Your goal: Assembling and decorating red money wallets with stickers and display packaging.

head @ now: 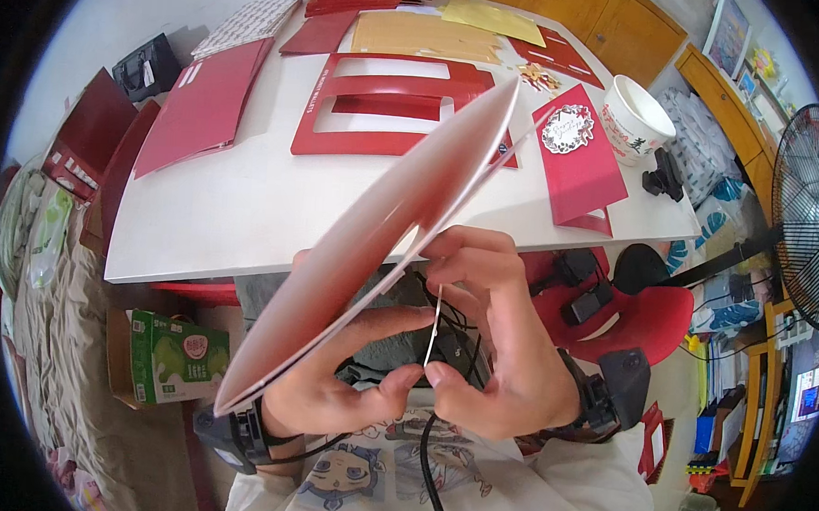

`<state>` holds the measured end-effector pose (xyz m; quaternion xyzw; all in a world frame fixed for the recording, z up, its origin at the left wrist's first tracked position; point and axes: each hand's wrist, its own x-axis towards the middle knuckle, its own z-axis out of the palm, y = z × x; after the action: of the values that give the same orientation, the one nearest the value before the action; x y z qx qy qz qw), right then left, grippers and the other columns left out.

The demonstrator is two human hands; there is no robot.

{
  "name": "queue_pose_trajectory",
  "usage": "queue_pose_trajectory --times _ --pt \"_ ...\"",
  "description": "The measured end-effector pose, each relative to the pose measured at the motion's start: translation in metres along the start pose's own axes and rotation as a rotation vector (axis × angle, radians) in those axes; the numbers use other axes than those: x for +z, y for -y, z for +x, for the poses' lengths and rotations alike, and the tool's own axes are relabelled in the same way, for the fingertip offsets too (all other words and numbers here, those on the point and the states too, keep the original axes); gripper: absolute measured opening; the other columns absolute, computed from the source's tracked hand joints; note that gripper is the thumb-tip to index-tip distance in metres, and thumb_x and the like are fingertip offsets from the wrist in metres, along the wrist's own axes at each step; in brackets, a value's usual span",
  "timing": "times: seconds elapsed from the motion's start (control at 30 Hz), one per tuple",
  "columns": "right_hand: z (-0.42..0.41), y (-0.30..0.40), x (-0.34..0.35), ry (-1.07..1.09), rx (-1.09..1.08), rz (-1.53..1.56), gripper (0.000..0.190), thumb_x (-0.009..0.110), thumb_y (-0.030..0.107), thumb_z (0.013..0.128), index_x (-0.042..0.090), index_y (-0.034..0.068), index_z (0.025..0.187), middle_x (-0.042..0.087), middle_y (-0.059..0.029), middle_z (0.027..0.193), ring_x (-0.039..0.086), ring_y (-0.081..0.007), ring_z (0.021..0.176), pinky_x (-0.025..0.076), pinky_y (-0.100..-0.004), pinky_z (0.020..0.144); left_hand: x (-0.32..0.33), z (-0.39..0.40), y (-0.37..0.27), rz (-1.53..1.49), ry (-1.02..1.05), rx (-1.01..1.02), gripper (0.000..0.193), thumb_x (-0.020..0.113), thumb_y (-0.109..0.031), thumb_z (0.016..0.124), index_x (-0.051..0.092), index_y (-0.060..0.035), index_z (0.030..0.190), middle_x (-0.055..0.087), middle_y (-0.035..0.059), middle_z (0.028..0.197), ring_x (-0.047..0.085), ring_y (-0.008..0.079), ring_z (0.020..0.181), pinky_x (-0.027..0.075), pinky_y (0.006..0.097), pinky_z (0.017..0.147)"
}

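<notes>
A thin white flat piece (433,335), seen almost edge-on, is pinched between the thumbs and fingertips of both hands in front of my chest. My left hand (341,396) has its thumb and a finger on the piece's left side. My right hand (502,328) has its thumb and bent fingers on the right side. A glossy red and white folded paper sleeve (376,233) stands tilted against my left hand, its layers bowed apart, and hides part of that hand. Right fingertips lie close beside the sleeve's lower edge; contact is hard to tell.
On the white table (212,213) lie a red packaging box with cut-out windows (309,131), red folders (203,109), a pink-red envelope with a floral sticker (584,181) and a paper tub (638,121). A red stool (646,324) and standing fan (805,211) are at the right.
</notes>
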<state>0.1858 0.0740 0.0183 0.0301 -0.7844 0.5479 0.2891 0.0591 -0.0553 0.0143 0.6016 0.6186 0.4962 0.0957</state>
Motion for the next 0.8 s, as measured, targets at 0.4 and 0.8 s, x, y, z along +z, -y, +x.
queue_pose_trajectory --times 0.4,0.8 --pt "0.001 -0.007 0.002 -0.017 -0.067 -0.072 0.058 0.054 0.001 0.061 0.029 0.001 0.114 0.033 -0.0218 0.113 0.041 -0.0340 0.099 0.037 -0.0358 0.085 0.010 0.004 -0.003 0.017 -0.069 0.007 0.067 0.065 -0.024 0.066 0.040 0.0118 0.117 0.045 0.0204 0.112 0.050 0.0233 0.092 0.046 0.0320 0.071" --pt "-0.005 -0.007 0.003 -0.006 0.019 0.113 0.058 0.057 0.001 0.066 0.028 0.002 0.116 0.031 -0.0178 0.114 0.039 -0.0276 0.102 0.037 -0.0348 0.085 0.011 -0.009 -0.012 0.041 -0.113 -0.222 0.063 0.066 -0.030 0.070 0.044 0.0048 0.118 0.047 0.0156 0.108 0.050 0.0225 0.095 0.039 0.0299 0.080"
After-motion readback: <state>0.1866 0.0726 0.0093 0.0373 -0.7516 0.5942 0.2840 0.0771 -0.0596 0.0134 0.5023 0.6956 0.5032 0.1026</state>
